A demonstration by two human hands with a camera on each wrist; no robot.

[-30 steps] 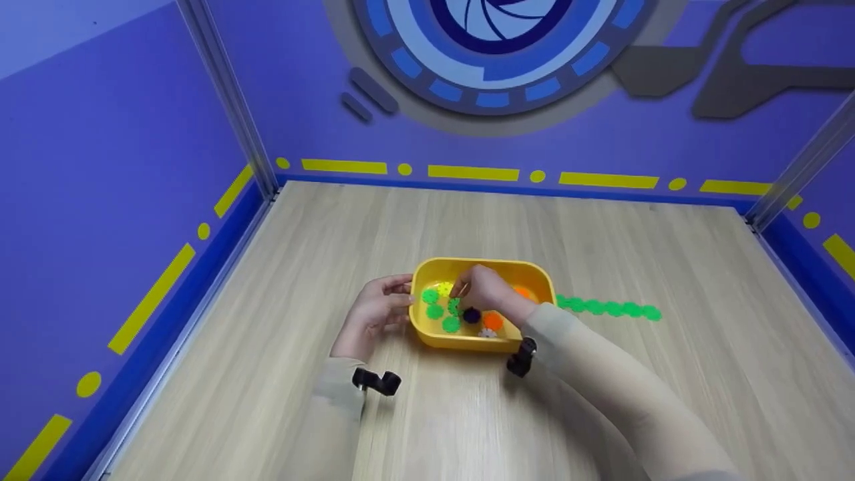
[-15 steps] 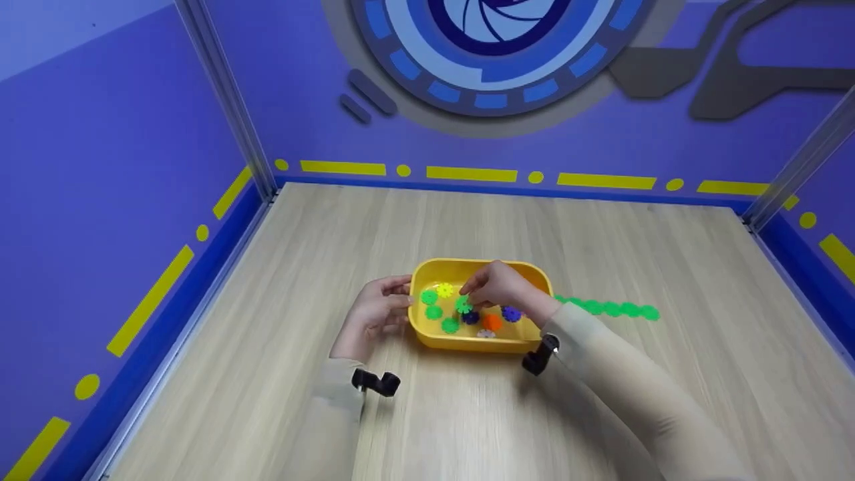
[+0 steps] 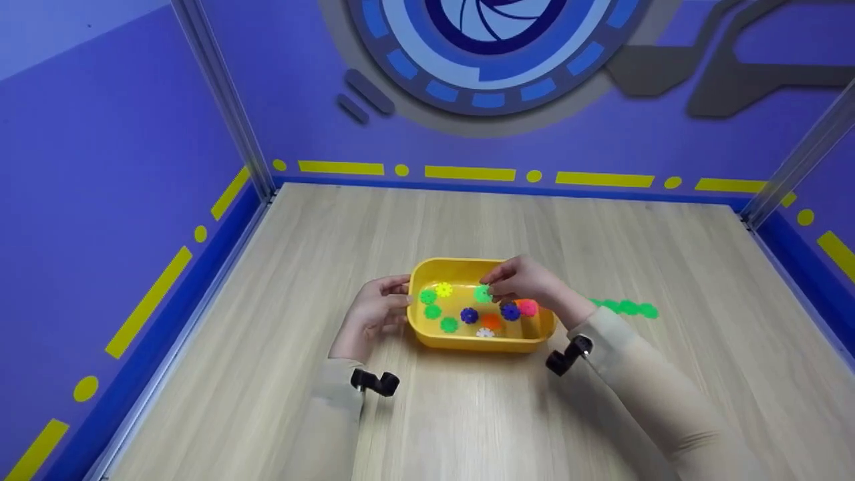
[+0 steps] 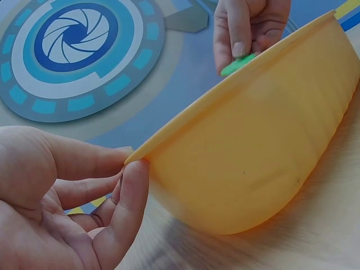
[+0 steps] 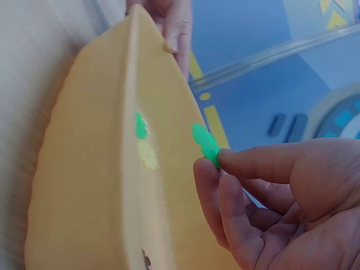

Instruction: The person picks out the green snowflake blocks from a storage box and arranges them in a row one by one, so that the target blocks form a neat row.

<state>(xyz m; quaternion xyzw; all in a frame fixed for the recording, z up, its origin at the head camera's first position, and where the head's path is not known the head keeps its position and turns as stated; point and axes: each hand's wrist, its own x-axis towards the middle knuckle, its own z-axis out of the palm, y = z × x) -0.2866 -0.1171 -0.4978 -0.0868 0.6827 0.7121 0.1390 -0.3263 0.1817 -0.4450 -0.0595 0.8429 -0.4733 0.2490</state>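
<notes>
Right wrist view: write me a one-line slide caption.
Right hand pinching a green piece over a yellow tub, while the left hand grips the tub's far end.

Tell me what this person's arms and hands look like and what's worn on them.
The left sleeve and right sleeve are long and pale beige. Near the cuffs, the left gadget and right gadget are small, black and blocky. The left hand and right hand are bare, with no gloves or rings visible. I see no cables.

Smooth, glossy plastic tub (image 3: 477, 344) and discs (image 3: 483, 294), matt wood-grain tabletop (image 3: 401, 227), cloth sleeves (image 3: 654, 391), metal corner post (image 3: 224, 93)
</notes>
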